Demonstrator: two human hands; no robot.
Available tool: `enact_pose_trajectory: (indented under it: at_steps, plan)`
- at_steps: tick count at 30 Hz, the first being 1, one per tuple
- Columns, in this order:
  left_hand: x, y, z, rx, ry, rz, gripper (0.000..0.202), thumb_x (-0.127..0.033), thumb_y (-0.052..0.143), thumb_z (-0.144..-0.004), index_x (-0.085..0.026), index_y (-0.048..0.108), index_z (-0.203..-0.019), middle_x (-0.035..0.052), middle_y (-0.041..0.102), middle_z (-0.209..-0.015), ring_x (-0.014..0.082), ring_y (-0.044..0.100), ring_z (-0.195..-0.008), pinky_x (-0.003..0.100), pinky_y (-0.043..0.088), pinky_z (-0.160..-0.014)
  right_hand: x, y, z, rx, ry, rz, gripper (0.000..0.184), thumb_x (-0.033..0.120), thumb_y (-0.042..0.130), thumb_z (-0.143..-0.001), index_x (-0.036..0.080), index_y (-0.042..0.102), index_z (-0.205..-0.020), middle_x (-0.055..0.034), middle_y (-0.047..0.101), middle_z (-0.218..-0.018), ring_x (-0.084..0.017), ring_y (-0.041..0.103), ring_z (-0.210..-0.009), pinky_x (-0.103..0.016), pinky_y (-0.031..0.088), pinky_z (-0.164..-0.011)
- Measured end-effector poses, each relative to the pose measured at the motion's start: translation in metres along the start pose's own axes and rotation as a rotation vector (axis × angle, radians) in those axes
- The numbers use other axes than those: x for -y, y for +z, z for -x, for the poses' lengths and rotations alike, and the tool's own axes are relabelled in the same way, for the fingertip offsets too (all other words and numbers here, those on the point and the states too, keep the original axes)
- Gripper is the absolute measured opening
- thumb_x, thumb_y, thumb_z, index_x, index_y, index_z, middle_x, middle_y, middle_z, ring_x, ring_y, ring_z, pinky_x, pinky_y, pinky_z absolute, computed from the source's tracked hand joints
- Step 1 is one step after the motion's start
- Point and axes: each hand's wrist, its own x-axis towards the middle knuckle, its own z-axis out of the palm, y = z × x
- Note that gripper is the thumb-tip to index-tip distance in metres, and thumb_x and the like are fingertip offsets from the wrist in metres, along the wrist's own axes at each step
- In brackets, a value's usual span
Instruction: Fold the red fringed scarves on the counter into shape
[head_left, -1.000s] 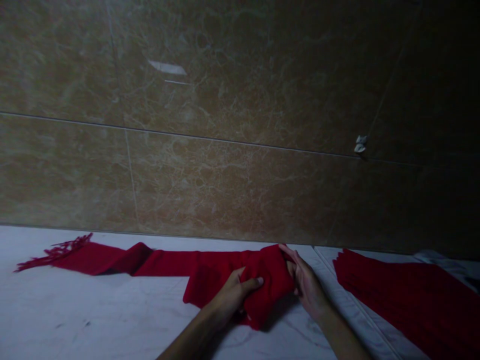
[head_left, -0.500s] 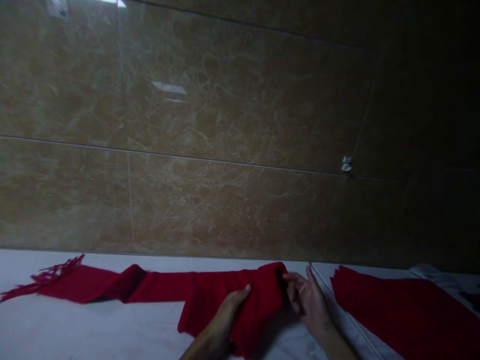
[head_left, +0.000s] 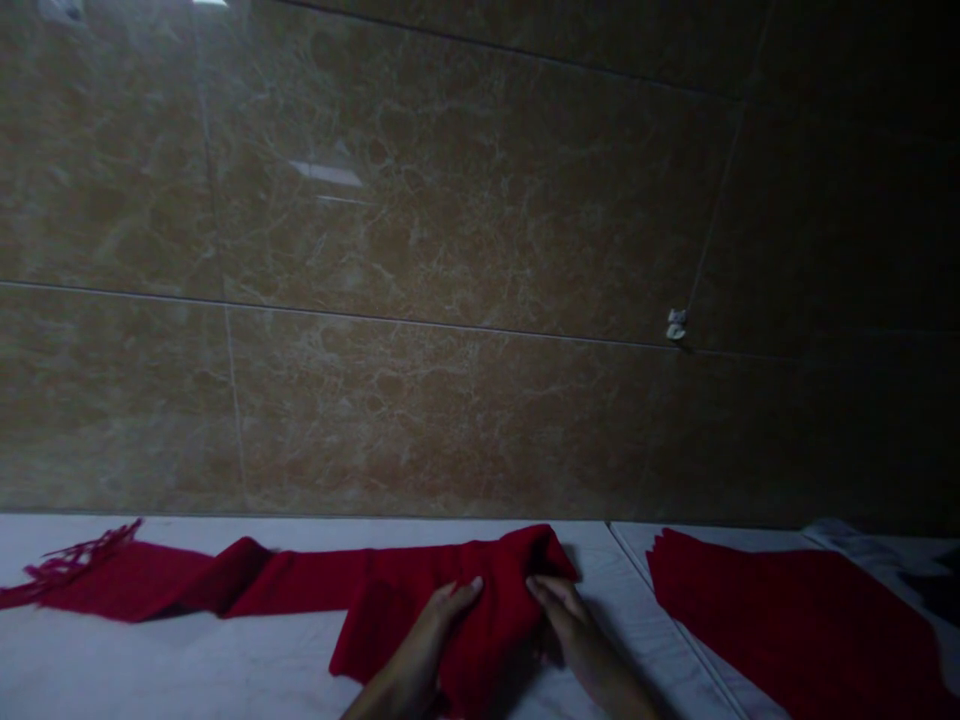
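A red scarf (head_left: pixel 300 580) with a fringed end stretches along the white tabletop, its fringe at the far left and its right part bunched and folded. My left hand (head_left: pixel 439 630) grips the bunched part, thumb on top and fingers hidden beneath the cloth. At the scarf's right edge, my right hand (head_left: pixel 566 625) is closed on a fold, with thumb and fingers pinching the fabric. Part of the scarf hangs toward me between both hands.
To the right lies a stack of red cloth (head_left: pixel 795 620). A seam (head_left: pixel 697 650) runs across the white tabletop (head_left: pixel 247 670) before it. Behind rises a brown marble-tiled wall (head_left: pixel 450 250) with a small white fitting (head_left: pixel 676 324). Clear plastic (head_left: pixel 840 540) lies at the back right.
My right hand has moved left and closed on the scarf's right fold; before, its fingers were spread beside the edge. My left hand keeps its grip. The view has shifted slightly right.
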Motion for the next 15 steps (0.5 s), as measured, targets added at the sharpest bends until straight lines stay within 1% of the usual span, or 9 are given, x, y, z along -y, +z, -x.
enact_pose_trajectory:
  at_steps: [2, 4, 7, 9, 10, 13, 15]
  plan:
    - [0.002, 0.000, -0.001, -0.015, 0.012, -0.020, 0.044, -0.040, 0.078, -0.079, -0.006, 0.074, -0.106, 0.0191, 0.078, -0.092, 0.0302, 0.075, -0.089, 0.035, 0.057, -0.083, 0.000, 0.002, 0.001, -0.002, 0.014, -0.042, 0.081, 0.087, 0.068, -0.053, 0.018, 0.066, -0.096, 0.0037, 0.057, -0.051, -0.013, 0.052, -0.041, -0.023, 0.034, -0.039]
    - [0.003, 0.001, -0.001, -0.014, 0.031, -0.022, 0.043, -0.039, 0.081, -0.077, -0.007, 0.074, -0.106, 0.0175, 0.078, -0.089, 0.0283, 0.075, -0.083, 0.033, 0.057, -0.078, 0.001, 0.004, 0.002, -0.008, 0.026, -0.086, 0.079, 0.083, 0.071, -0.054, 0.018, 0.065, -0.099, 0.0029, 0.060, -0.054, -0.014, 0.054, -0.042, -0.024, 0.036, -0.039]
    - [0.004, 0.002, -0.002, 0.024, 0.046, -0.055, 0.046, -0.037, 0.083, -0.075, -0.009, 0.072, -0.109, 0.0149, 0.077, -0.084, 0.0244, 0.073, -0.068, 0.029, 0.055, -0.063, 0.001, 0.005, 0.001, 0.005, 0.017, -0.138, 0.074, 0.074, 0.080, -0.051, 0.018, 0.065, -0.098, 0.0029, 0.062, -0.056, -0.013, 0.052, -0.041, -0.024, 0.036, -0.039]
    - [0.006, -0.001, -0.003, 0.041, 0.045, -0.112, 0.048, -0.038, 0.083, -0.075, -0.010, 0.070, -0.112, 0.0126, 0.076, -0.080, 0.0199, 0.069, -0.056, 0.027, 0.051, -0.053, -0.001, 0.006, -0.002, 0.039, 0.001, -0.154, 0.069, 0.072, 0.082, -0.050, 0.018, 0.066, -0.091, 0.0034, 0.060, -0.055, -0.011, 0.048, -0.038, -0.024, 0.034, -0.038]
    - [0.007, -0.003, -0.004, 0.041, 0.044, -0.144, 0.049, -0.038, 0.082, -0.076, -0.010, 0.069, -0.114, 0.0115, 0.076, -0.078, 0.0176, 0.066, -0.052, 0.025, 0.049, -0.050, -0.003, 0.006, -0.004, 0.039, -0.005, -0.162, 0.067, 0.071, 0.082, -0.051, 0.017, 0.067, -0.089, 0.0030, 0.060, -0.057, -0.011, 0.048, -0.040, -0.024, 0.034, -0.038]
    - [0.010, -0.010, -0.005, 0.021, 0.040, -0.244, 0.050, -0.042, 0.080, -0.077, -0.009, 0.068, -0.113, 0.0078, 0.072, -0.068, 0.0119, 0.057, -0.042, 0.021, 0.042, -0.040, -0.007, 0.007, -0.010, -0.040, 0.007, -0.204, 0.064, 0.065, 0.084, -0.052, 0.018, 0.068, -0.093, -0.0005, 0.067, -0.070, -0.015, 0.058, -0.055, -0.024, 0.040, -0.043]
    - [0.011, -0.013, -0.006, 0.014, 0.036, -0.289, 0.049, -0.044, 0.079, -0.078, -0.009, 0.068, -0.110, 0.0053, 0.069, -0.062, 0.0096, 0.052, -0.039, 0.018, 0.038, -0.037, -0.009, 0.008, -0.013, -0.047, 0.008, -0.216, 0.061, 0.062, 0.085, -0.052, 0.019, 0.068, -0.092, -0.0004, 0.067, -0.072, -0.015, 0.059, -0.059, -0.023, 0.042, -0.045]
